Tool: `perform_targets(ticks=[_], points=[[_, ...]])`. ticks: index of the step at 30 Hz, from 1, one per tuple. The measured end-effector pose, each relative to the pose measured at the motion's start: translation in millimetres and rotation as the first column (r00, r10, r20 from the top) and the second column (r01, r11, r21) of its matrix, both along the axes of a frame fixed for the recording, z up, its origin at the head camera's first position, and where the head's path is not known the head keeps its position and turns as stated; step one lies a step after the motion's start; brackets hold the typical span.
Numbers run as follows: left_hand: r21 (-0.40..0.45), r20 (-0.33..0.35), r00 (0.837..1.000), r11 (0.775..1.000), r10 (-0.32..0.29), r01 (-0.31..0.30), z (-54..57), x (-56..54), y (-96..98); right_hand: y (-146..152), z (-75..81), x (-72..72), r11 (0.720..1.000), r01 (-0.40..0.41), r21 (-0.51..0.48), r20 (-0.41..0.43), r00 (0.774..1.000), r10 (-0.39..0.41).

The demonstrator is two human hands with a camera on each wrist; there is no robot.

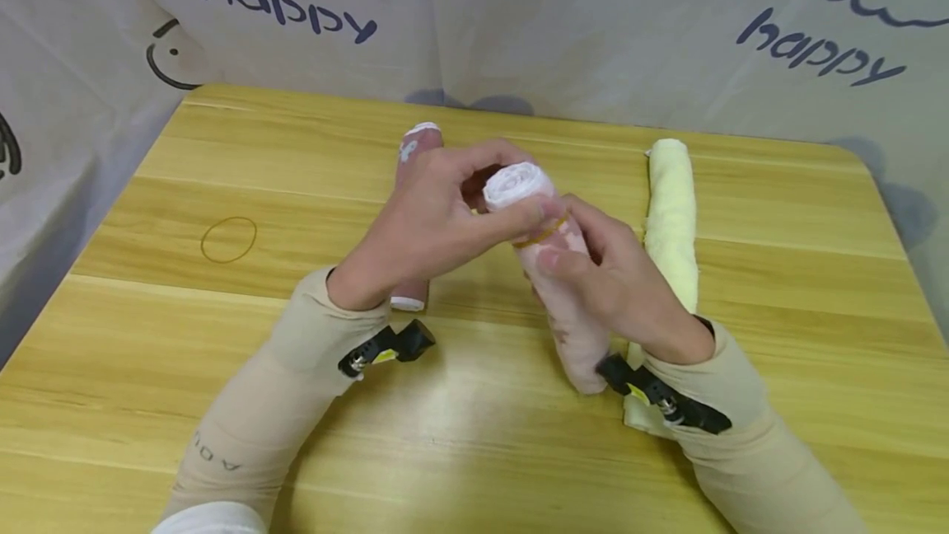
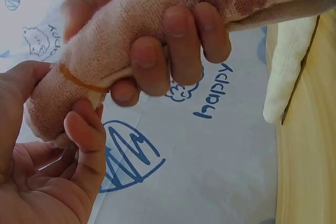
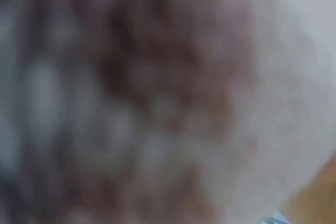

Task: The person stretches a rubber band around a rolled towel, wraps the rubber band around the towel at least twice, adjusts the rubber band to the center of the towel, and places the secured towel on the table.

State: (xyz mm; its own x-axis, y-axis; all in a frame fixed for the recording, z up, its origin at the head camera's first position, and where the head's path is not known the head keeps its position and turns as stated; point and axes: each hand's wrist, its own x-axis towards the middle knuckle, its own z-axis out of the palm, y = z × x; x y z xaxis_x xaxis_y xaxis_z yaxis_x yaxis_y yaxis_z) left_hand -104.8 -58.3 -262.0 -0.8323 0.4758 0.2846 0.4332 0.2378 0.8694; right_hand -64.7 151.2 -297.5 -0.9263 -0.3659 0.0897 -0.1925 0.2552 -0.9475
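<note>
Pink towel roll (image 1: 574, 320): holding it tilted over the wooden table (image 1: 460, 468), probably best keeping its coiled layers snug. Gripping its body within the closely curled right hand (image 1: 626, 283); pinching its upper end with the left hand (image 1: 426, 217). Likely needing to keep the orange band (image 2: 79, 81) lying level around that end.

Tabletop (image 1: 445, 456): yellowish wood grain, rounded far corners. Directly on it: thin brownish-yellow elastic loop (image 1: 255, 231), flat, left side; dusky-pink, white-ended cylindrical cloth roll (image 1: 421, 145), around mid-left, middle section hidden; long pale-yellow cylindrical towel roll (image 1: 671, 229), right side, partly hidden lower down.
</note>
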Motion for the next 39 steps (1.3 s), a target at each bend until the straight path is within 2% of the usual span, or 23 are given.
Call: perform_targets(ticks=[10, 15, 17, 19, 21, 23, 27, 31, 34, 39], points=[[0.034, 0.12, 0.993, 0.999, -0.007, 0.003, -2.9, -12.5, -5.0, -1.8, 3.5, -2.0, 0.999, 0.012, 0.05, 0.035, 0.999, -0.014], [0.02, 0.111, 0.994, 1.0, 0.013, -0.015, -4.9, -17.0, -6.5, -0.5, 4.5, -2.9, 0.98, 0.086, 0.18, -0.092, 0.993, -0.07], [0.018, 0.107, 0.994, 1.0, 0.02, -0.022, -5.7, -18.4, -6.9, 0.8, 4.4, -3.2, 0.972, 0.129, 0.197, -0.161, 0.982, -0.098], [0.017, 0.111, 0.994, 1.0, 0.023, -0.025, -6.3, -19.2, -7.2, 1.9, 3.9, -3.8, 0.973, 0.153, 0.172, -0.223, 0.968, -0.113], [0.019, 0.12, 0.992, 0.999, 0.027, -0.029, -6.2, -19.6, -7.5, 3.4, 3.3, -4.2, 0.971, 0.18, 0.155, -0.311, 0.942, -0.125], [0.018, 0.126, 0.992, 0.999, 0.029, -0.032, -6.2, -19.8, -7.7, 4.2, 2.7, -4.8, 0.968, 0.207, 0.142, -0.408, 0.903, -0.133], [0.01, 0.116, 0.992, 0.999, 0.04, -0.042, -7.0, -19.6, -8.6, 4.2, 2.9, -4.5, 0.958, 0.257, 0.125, -0.586, 0.798, -0.137], [-0.001, 0.102, 0.993, 0.999, 0.053, -0.053, -7.5, -19.4, -9.2, 0.9, 5.4, -3.1, 0.952, 0.279, 0.126, -0.703, 0.702, -0.112], [-0.014, 0.094, 0.994, 0.998, 0.062, -0.061, -7.6, -19.7, -9.9, -2.8, 7.5, -2.0, 0.954, 0.273, 0.128, -0.748, 0.658, -0.088], [-0.031, 0.094, 0.993, 0.997, 0.073, -0.07, -8.4, -21.4, -11.6, -7.5, 10.6, -3.3, 0.948, 0.276, 0.16, -0.79, 0.612, -0.045]])
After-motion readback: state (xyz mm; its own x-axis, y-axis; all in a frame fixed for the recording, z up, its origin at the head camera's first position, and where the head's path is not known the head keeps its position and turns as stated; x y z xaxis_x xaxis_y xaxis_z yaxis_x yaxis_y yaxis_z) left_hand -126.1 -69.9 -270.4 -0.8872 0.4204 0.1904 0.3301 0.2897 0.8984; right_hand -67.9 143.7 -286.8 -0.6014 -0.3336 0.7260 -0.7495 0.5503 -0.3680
